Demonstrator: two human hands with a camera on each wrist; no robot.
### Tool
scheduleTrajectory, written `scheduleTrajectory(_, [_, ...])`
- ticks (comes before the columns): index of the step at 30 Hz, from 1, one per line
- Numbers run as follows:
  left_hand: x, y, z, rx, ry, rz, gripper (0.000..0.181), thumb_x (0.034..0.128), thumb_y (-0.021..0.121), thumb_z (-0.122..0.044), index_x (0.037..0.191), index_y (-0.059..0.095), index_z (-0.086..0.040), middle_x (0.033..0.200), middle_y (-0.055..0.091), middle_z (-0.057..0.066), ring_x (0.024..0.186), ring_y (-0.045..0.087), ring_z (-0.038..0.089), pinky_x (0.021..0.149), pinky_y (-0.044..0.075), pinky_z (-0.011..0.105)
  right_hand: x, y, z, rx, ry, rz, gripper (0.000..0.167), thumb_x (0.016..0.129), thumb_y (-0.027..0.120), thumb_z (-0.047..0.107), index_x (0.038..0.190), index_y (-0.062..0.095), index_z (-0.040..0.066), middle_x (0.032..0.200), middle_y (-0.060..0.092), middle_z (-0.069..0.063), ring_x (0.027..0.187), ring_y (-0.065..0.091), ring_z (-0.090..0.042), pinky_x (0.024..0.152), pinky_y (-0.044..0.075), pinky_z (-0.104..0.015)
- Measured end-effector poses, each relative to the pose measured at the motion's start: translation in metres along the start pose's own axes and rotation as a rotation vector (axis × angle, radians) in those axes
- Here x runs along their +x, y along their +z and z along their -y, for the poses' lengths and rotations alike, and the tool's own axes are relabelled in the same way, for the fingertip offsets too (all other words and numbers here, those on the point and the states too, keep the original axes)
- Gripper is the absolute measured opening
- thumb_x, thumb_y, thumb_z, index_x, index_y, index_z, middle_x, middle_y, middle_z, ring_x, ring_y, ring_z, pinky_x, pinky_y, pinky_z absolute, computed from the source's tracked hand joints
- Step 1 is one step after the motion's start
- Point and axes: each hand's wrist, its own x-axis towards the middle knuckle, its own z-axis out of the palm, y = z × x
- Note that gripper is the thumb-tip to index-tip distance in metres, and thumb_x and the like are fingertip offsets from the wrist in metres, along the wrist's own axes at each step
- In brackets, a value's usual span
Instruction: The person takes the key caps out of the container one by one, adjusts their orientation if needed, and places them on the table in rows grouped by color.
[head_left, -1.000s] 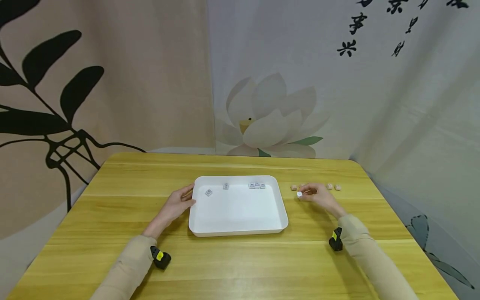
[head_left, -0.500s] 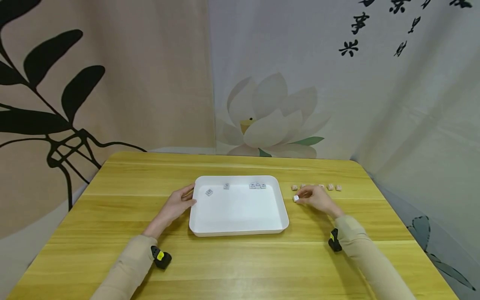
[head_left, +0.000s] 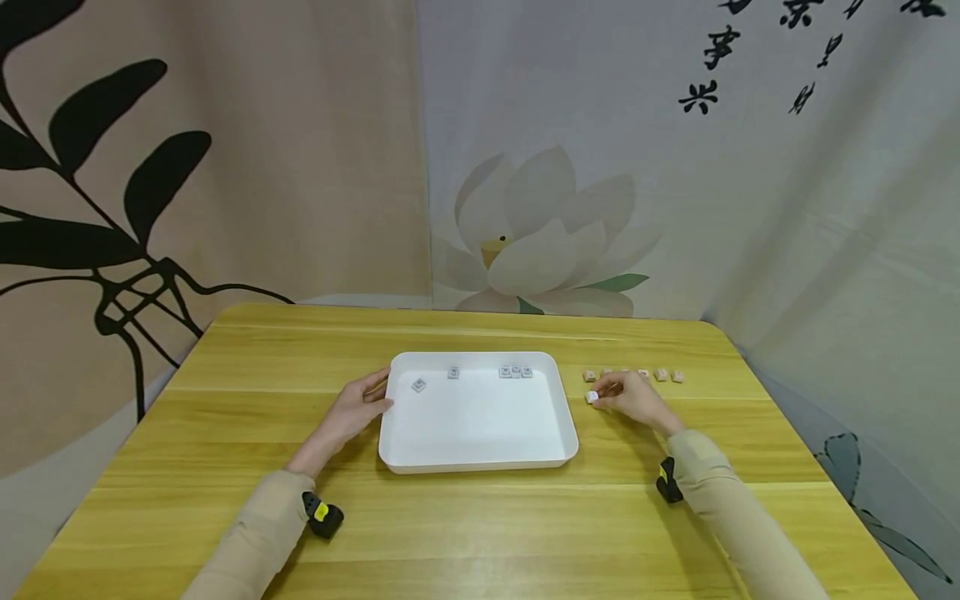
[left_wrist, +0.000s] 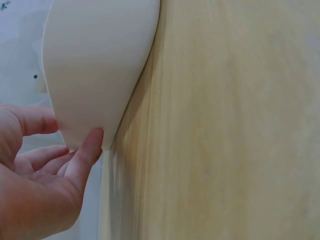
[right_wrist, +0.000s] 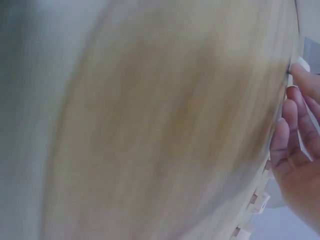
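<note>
A shallow white tray [head_left: 480,429] lies on the wooden table. My left hand [head_left: 362,404] holds it by its left end, and in the left wrist view the fingers and thumb lie against the tray wall [left_wrist: 100,65]. Inside the tray sit several small square keycaps, three side by side [head_left: 516,372], one [head_left: 453,372] apart and one [head_left: 418,385] turned askew. To the tray's right, my right hand [head_left: 633,398] pinches a small white keycap [head_left: 592,397] between thumb and fingertips, low over the table. The right wrist view shows that keycap [right_wrist: 303,64] only partly.
Behind my right hand runs a row of several small beige pieces, with one [head_left: 589,376] at its left end and another [head_left: 677,377] at its right; the hand partly hides the middle ones. A curtain [head_left: 345,167] hangs beyond the table's [head_left: 480,533] far edge.
My right hand has come slightly toward me and left with the keycap, away from the row, and is nearly still over the last half second. The left hand and the tray have stayed put.
</note>
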Motion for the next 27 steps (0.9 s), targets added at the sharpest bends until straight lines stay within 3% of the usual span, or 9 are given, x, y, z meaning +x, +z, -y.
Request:
scheduleTrajectory(8, [0.000,0.000,0.000,0.000,0.007,0.002,0.062,0.0960,0.047,-0.002,0.150,0.018,0.001,0.155,0.021,0.024,0.141,0.028,0.040,0.111,0.036,0.046,-0.001,-0.002,-0.003,-0.012,0.003,-0.004,0.019,0.078,0.077,0.014,0.095,0.071,0.006,0.088,0.070,-0.010,0.075,0.059,-0.011,0.067,0.049,-0.021])
scheduleTrajectory(16, [0.001,0.000,0.000,0.014,0.010,0.000,0.062,0.0960,0.048,-0.003,0.150,0.018,0.001,0.155,0.021,0.024,0.140,0.029,0.040,0.110,0.037,0.047,-0.002,-0.017,0.008,0.130,0.047,0.025,0.036,0.091,0.063,0.023,0.119,0.061,0.000,0.117,0.064,-0.020,0.104,0.060,-0.030,0.081,0.053,-0.031])
scheduleTrajectory(23, [0.002,-0.001,0.000,0.010,0.015,0.005,0.062,0.0961,0.047,-0.003,0.150,0.018,0.001,0.155,0.021,0.025,0.140,0.028,0.041,0.110,0.037,0.046,0.017,-0.022,0.036,0.273,0.068,-0.006,0.047,0.094,0.058,0.034,0.129,0.056,0.003,0.130,0.059,-0.018,0.117,0.056,-0.033,0.100,0.046,-0.051])
scheduleTrajectory(27, [0.001,0.000,0.000,0.008,0.015,0.004,0.062,0.0960,0.047,-0.002,0.150,0.018,0.001,0.155,0.020,0.025,0.140,0.028,0.041,0.110,0.037,0.046,0.034,-0.015,0.066,0.348,0.063,-0.002,0.044,0.093,0.059,0.032,0.129,0.057,0.005,0.132,0.058,-0.018,0.121,0.055,-0.035,0.105,0.042,-0.054])
